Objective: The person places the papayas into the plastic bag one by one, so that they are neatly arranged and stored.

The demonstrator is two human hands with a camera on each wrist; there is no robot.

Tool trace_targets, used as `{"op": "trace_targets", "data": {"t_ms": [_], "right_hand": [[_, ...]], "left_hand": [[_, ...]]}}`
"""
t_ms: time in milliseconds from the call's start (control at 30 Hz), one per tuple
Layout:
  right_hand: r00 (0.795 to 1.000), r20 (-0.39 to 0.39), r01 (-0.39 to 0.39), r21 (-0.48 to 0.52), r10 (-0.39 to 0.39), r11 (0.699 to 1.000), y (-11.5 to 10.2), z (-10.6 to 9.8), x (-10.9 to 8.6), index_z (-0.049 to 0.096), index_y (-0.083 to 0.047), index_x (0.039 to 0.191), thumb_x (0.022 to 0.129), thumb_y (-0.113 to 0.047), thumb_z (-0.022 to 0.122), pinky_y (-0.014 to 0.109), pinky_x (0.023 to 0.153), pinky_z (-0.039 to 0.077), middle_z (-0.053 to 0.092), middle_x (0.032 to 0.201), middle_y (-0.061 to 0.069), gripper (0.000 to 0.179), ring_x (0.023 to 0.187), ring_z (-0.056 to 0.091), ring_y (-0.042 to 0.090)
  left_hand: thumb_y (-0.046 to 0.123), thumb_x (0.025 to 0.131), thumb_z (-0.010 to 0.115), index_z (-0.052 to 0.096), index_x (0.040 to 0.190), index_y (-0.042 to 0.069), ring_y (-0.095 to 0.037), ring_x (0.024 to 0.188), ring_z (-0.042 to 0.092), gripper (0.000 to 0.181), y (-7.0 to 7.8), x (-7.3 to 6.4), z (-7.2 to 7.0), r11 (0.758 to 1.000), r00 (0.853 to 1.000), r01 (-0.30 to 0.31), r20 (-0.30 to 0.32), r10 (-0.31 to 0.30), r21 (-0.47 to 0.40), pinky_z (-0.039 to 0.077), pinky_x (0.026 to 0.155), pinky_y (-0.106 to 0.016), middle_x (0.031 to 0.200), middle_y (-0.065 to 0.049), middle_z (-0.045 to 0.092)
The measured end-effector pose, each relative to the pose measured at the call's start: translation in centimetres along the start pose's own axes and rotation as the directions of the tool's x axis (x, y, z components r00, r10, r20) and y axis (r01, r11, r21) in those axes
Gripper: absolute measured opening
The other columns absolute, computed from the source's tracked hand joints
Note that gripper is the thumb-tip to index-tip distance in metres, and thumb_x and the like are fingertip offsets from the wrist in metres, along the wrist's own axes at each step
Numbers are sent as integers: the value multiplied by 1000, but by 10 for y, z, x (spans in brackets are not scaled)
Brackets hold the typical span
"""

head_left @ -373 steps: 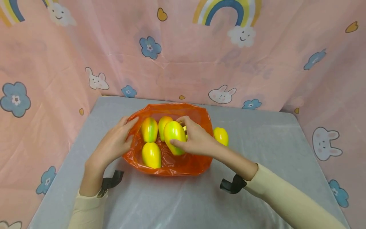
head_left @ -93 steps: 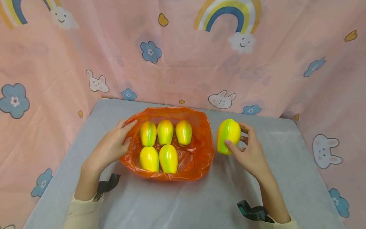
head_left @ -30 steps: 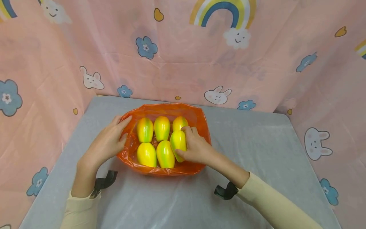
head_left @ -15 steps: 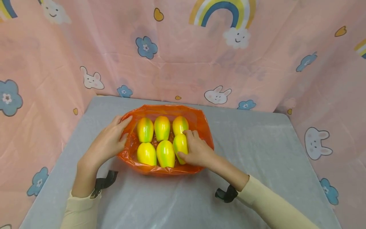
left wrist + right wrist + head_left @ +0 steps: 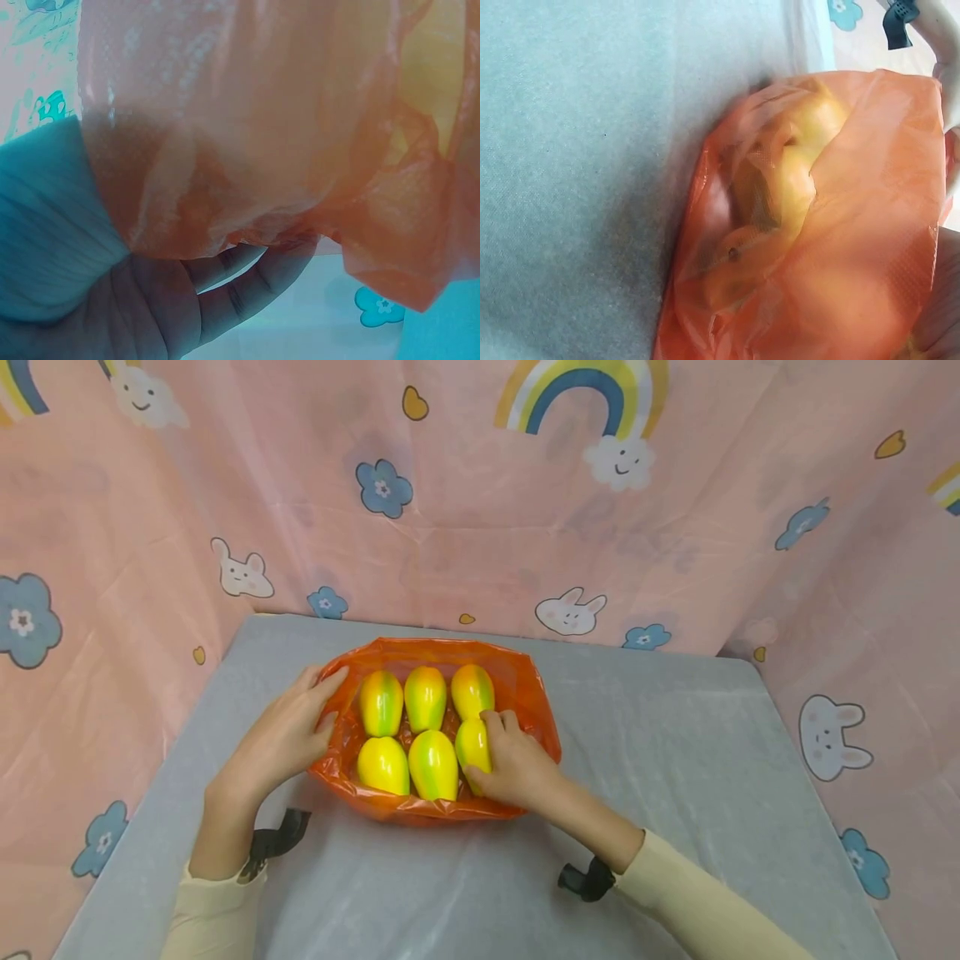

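An orange plastic bag (image 5: 536,702) stands with its mouth wide on the table, and several glossy yellow-green mangoes, perhaps artificial, sit inside in two rows. My left hand (image 5: 277,743) holds the bag's left rim; in the left wrist view the film (image 5: 210,142) drapes over that hand, partly hiding the fingers. Reaching over the right rim, my right hand (image 5: 521,768) grips the front-right mango (image 5: 471,745), low in the bag beside the front-middle mango (image 5: 435,766). The back-right mango (image 5: 472,691) lies just behind it. The right wrist view shows mostly the bag's outside (image 5: 862,225), with the right fingers hidden.
A grey cloth covers the table (image 5: 645,735). Behind and at both sides hangs a pink printed curtain (image 5: 465,560). A black strap mount sits on each wrist, the right one (image 5: 588,878) hanging above the table.
The mango from the table right of the bag is now inside it. In the last second my right hand has lowered it slightly into the front-right spot. The left hand stays at the rim.
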State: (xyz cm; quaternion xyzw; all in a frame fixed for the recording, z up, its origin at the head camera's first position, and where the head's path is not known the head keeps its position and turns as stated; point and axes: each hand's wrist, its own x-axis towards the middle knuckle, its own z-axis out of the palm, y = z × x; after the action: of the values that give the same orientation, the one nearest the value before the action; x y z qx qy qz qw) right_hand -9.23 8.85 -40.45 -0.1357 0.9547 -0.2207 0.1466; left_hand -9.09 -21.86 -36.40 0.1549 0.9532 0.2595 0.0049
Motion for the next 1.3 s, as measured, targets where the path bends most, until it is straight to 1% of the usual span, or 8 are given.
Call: {"op": "trace_targets", "data": {"t_ms": [133,233,400,633,800,967,1133,1300], "right_hand": [[1000,-9,6,-15,-6,1000,-1,4,1,40,-1,158,92,-37,80,41,87,63,53,140,21,85,92,62,27],[1000,-6,14,-28,-15,999,-1,7,2,42,0,156,91,-37,80,40,83,62,54,139,22,84,87,62,27],[1000,1,18,-39,-18,999,0,11,4,43,1,155,91,-37,81,40,82,63,55,137,22,84,85,62,27],[1000,-5,24,-51,-24,998,-2,16,5,42,-1,157,91,-38,81,41,82,64,55,136,22,85,84,62,26],[999,-20,32,-61,-33,998,-4,17,3,41,-2,158,91,-40,80,45,87,65,55,139,25,87,88,66,30],[997,-57,44,-63,-48,997,-8,14,0,41,-3,159,92,-43,79,48,91,65,54,144,25,87,96,69,34],[992,-96,76,-30,-79,997,-8,7,-5,49,-6,155,94,-41,77,53,92,63,54,146,22,76,101,70,38],[975,-172,140,3,-137,990,3,-7,-13,58,-6,147,95,-36,77,56,96,61,58,145,20,63,105,72,37]], "left_hand": [[-6,94,60,42,158,-6,-40,118,58,66,-1,-1,0,1000,1000,-4,-5,4,5,56,101,-59,148,-27,51],[-6,95,60,42,158,-6,-41,119,58,66,-1,-1,-1,1000,1000,1,-4,-1,3,55,102,-59,149,-27,51],[-6,95,59,41,158,-6,-43,122,58,65,-3,-2,-3,1000,1000,15,1,-15,-2,54,105,-62,151,-28,49],[-3,96,59,42,158,-6,-43,121,59,64,-4,-4,-4,1000,1000,20,-2,-20,7,54,104,-62,149,-28,50],[1,98,60,43,158,-5,-40,114,59,62,-5,-5,-4,1000,1000,26,-7,-25,7,56,98,-58,148,-27,50],[1,98,59,42,158,-5,-41,119,59,63,-7,-6,-5,999,999,47,2,-47,0,55,104,-61,151,-27,49],[2,99,59,43,158,-5,-42,118,60,62,-8,-7,-6,999,999,53,1,-53,0,55,103,-61,151,-27,49],[10,102,61,45,158,0,-40,117,61,60,-6,-4,-2,999,999,44,4,-44,3,55,104,-60,149,-23,52]]}}
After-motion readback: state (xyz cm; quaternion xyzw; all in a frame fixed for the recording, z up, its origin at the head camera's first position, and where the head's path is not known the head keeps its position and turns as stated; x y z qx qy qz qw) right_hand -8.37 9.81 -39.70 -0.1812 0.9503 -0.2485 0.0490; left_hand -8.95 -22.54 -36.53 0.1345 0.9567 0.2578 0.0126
